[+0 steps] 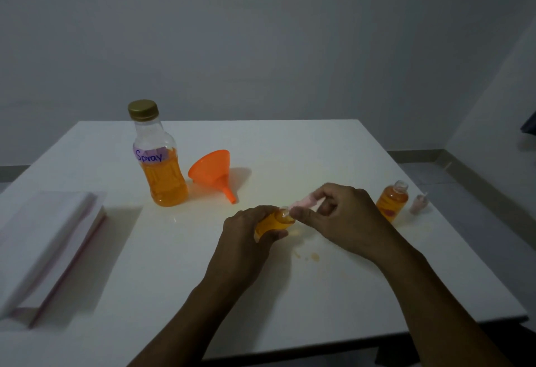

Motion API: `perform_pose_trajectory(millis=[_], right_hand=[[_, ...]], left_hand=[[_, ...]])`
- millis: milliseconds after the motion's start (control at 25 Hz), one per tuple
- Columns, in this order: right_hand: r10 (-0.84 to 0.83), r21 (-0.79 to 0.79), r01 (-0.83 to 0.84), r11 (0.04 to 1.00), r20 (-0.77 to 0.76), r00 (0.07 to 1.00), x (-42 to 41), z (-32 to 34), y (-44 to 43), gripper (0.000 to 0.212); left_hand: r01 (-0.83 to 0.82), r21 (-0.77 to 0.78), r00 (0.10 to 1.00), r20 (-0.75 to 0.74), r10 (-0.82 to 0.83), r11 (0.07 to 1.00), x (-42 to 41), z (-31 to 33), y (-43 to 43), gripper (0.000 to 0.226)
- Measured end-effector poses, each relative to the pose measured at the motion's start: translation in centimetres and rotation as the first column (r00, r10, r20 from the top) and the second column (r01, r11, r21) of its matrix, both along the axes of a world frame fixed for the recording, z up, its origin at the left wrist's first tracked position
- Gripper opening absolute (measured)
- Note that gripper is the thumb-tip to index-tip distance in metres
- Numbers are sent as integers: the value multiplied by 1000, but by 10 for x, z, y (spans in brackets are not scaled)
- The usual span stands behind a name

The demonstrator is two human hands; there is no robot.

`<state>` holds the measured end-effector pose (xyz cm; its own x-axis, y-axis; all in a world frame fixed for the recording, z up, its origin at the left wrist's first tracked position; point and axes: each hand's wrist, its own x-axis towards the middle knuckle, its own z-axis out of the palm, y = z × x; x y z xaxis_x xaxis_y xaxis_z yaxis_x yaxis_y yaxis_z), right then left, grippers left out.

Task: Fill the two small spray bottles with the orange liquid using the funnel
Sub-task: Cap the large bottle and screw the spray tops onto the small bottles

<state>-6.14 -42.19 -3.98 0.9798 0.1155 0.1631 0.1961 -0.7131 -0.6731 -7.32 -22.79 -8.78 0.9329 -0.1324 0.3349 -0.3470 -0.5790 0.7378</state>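
Orange liquid is filling the small bottle (274, 221) that the left hand (246, 236) is gripping, right of the funnel (213, 170). The right hand (342, 215) is pinching a pink sprayer (304, 201) at its mouth.

The left hand (246, 230) hides most of the small bottle (275, 221) — its level can't be read. The pink sprayer (304, 202) is blurred.

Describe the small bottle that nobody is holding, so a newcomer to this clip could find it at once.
Start at the white table and follow its right edge. Just beyond the right hand stands a small bottle of orange liquid, upright with its neck open. Its pink spray cap sits beside it, whereas the other small bottle is tilted in the left hand.
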Motion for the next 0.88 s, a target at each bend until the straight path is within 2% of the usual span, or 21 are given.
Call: perform_pose_trajectory(millis=[120,240,360,400,520,640,760,880], right_hand=[[137,101,-137,985,3,991,1,0,-5,47],[113,85,-119,989,65,991,2,-4,-5,26],[1,-20,1,1000,83,997,3,-5,-4,48],[2,-20,0,1000,74,997,3,-4,-4,49],[132,43,-133,990,28,991,3,-3,-10,53],[141,17,-143,990,95,986,3,-10,-9,20],[28,-11,-26,1000,159,987,3,-10,-5,27],[113,21,-115,993,83,990,2,-4,-9,40]], left_hand=[[-6,16,1000,-14,7,1000,1,0,-1,37],[-3,6,1000,-20,3,1000,2,-3,-3,36],[-1,-7,1000,-28,1,1000,2,-5,-3,35],[5,-4,1000,-19,-5,1000,3,-5,-3,34],[11,17,1000,-21,-10,1000,3,-6,-3,35],[24,26,1000,-18,-24,999,3,-7,-3,36],[25,16,999,-35,-25,1000,3,-5,-2,35],[58,43,995,-80,-54,997,3,-6,-3,36]])
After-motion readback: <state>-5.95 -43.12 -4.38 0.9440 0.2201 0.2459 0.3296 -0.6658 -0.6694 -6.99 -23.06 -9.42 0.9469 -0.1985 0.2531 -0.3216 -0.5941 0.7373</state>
